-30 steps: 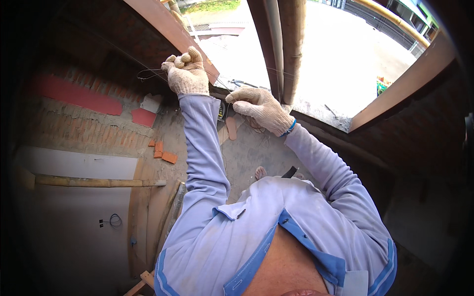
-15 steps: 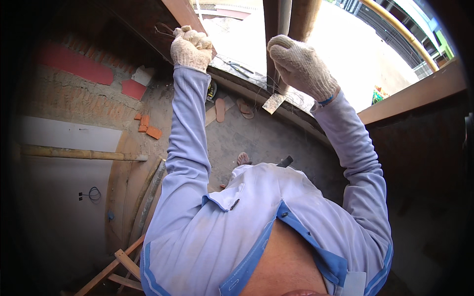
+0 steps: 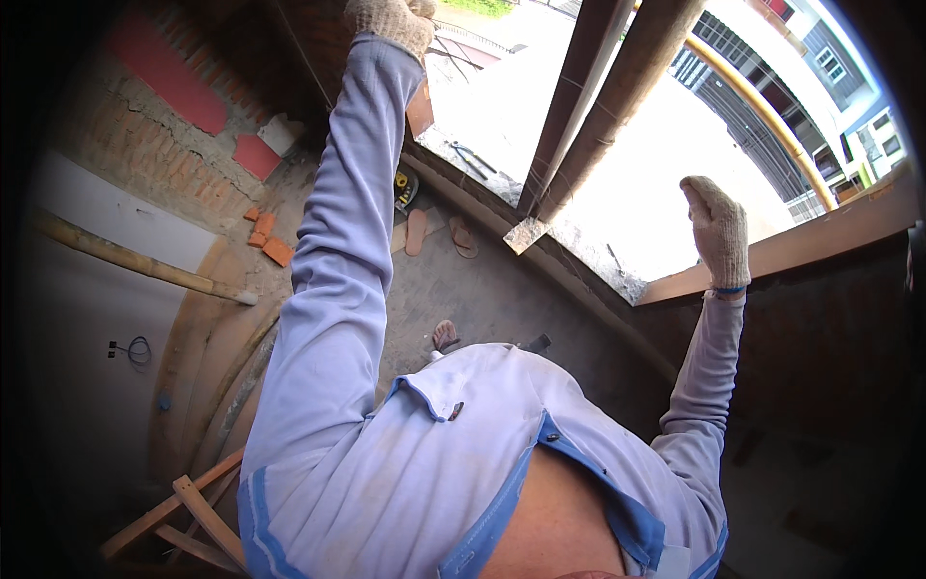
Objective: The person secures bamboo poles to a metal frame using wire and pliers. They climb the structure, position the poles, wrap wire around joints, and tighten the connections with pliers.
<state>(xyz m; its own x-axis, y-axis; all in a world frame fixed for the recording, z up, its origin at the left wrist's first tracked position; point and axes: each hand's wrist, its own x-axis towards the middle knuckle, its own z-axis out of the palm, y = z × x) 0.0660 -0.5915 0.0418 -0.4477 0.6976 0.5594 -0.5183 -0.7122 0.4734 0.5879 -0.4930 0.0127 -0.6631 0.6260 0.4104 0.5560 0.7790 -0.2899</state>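
Note:
My left hand (image 3: 394,24), in a cream knitted glove, is raised to the top edge, beside a wooden post (image 3: 420,108). Its fingers are curled, and thin wire (image 3: 453,48) shows next to them; the frame cuts off part of the hand. My right hand (image 3: 716,232), gloved the same way, is closed in front of the bright opening, above the wooden rail (image 3: 801,243). Whatever it may hold is hidden. Between my hands stand a dark upright post (image 3: 571,106) and a bamboo pole (image 3: 622,101). Pliers (image 3: 473,161) lie on the sill left of these.
A flat offcut (image 3: 526,235) juts from the sill at the post's foot. On the floor are sandals (image 3: 416,232), a yellow-and-black tool (image 3: 403,185) and orange bricks (image 3: 276,251). A bamboo pole (image 3: 145,261) crosses the left side; a wooden frame (image 3: 207,516) stands lower left.
My left hand has reached farther up, toward the top edge. My right hand has moved right and down, away from the upright post. The view has shifted, showing more outside.

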